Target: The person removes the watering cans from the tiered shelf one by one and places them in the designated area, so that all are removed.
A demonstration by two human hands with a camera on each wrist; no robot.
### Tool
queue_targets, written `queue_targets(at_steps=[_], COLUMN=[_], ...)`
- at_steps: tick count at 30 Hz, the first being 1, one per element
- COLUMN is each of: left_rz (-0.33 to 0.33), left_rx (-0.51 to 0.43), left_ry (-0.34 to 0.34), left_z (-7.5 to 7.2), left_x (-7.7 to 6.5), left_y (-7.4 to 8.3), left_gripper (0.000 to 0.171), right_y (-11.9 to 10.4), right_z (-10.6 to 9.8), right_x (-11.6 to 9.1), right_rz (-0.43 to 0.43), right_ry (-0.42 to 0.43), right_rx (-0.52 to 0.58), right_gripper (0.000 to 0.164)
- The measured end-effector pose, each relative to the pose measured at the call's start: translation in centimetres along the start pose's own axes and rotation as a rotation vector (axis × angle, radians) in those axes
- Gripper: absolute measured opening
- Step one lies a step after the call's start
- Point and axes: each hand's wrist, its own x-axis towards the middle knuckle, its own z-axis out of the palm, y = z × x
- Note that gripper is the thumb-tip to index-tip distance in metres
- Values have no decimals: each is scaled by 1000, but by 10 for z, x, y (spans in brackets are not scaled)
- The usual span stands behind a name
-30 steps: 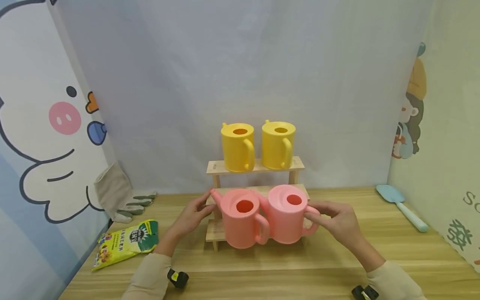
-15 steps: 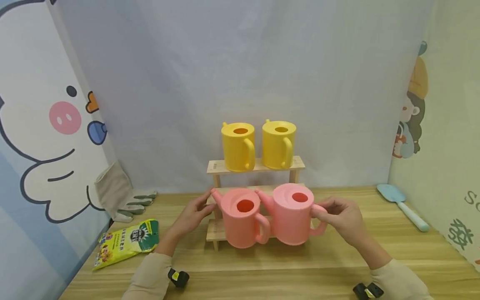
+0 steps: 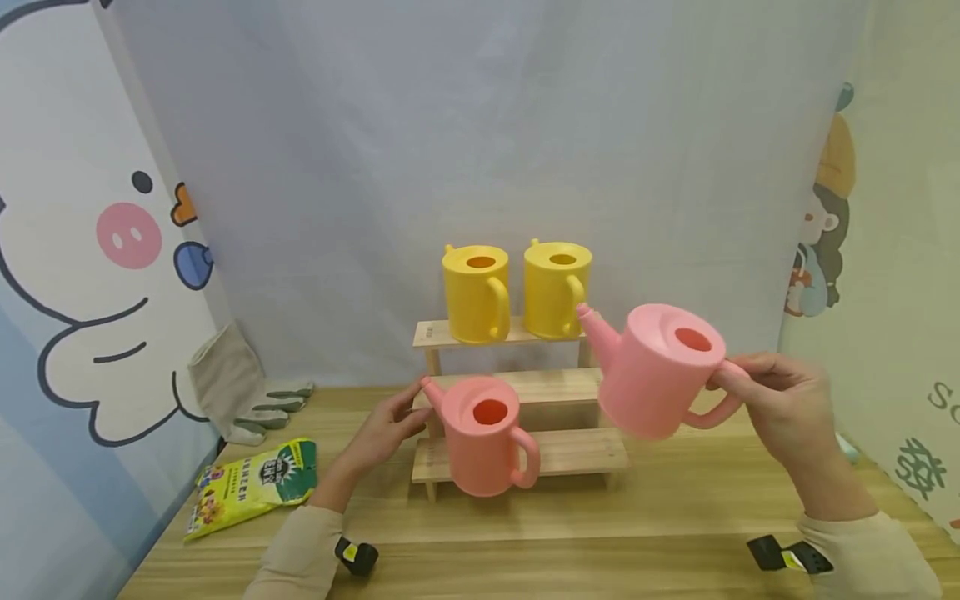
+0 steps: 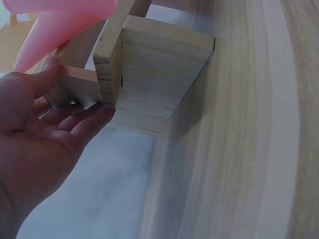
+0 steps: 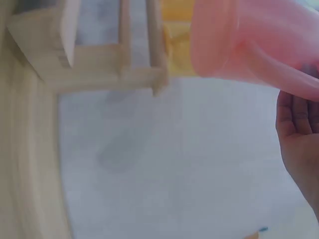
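Observation:
My right hand point(image 3: 791, 408) grips the handle of a light pink watering can point(image 3: 656, 375), raised to the right of the wooden step stand point(image 3: 577, 454) and slightly tilted. That pink body also fills the upper part of the right wrist view. A darker pink watering can point(image 3: 480, 442) stands on the lowest step, its spout toward the left. My left hand point(image 3: 382, 429) holds the stand's left end; in the left wrist view its thumb and fingers lie around the wooden edge point(image 4: 79, 82). Two yellow watering cans point(image 3: 476, 300) stand side by side on the top step.
To the left lie a yellow-green packet point(image 3: 251, 487) and a grey-and-green glove point(image 3: 232, 383). At the right, a blade-like blue tool is mostly hidden behind my right hand, its pale handle end point(image 3: 847, 450) showing. A cloth backdrop point(image 3: 337, 208) hangs behind the stand.
My right hand has lifted the light pink watering can off the lowest step, up and to the right, away from the darker one. My left hand has stayed at the stand.

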Motion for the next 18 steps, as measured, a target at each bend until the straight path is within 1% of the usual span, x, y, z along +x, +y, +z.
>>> queue_targets(at_steps=[2, 3, 5, 7, 8, 9, 11, 13, 15, 18], left_rz=[-27, -38, -48, -46, -43, -38, -33, -36, -32, -28], left_rx=[-45, -61, -82, -84, -82, -77, -70, -60, -51, -58], left_ry=[-5, -7, -11, -10, -7, -3, 5, 19, 26, 28], left_z=[0, 0, 0, 0, 0, -1, -1, -1, 0, 1], left_x=[-1, -1, -1, -2, -2, -2, -2, -2, -2, -1], left_y=[0, 0, 0, 0, 0, 0, 1, 1, 2, 2], left_gripper=[62, 62, 62, 62, 62, 62, 61, 61, 60, 60], right_y=[-6, -8, -11, -9, -7, -4, 4, 13, 23, 40], right_z=[-7, -10, -14, -16, -17, -18, -19, -20, -20, -23], right_x=[3, 5, 6, 7, 7, 7, 5, 2, -2, -10], right_rz=[-38, -56, -67, -87, -86, -71, -31, 48, 170, 382], right_ry=[30, 62, 161, 272, 329, 397, 507, 605, 686, 739], right_rx=[58, 62, 48, 37, 5, -44, -133, -264, -435, -682], right_gripper=[13, 13, 14, 14, 13, 13, 11, 9, 7, 6])
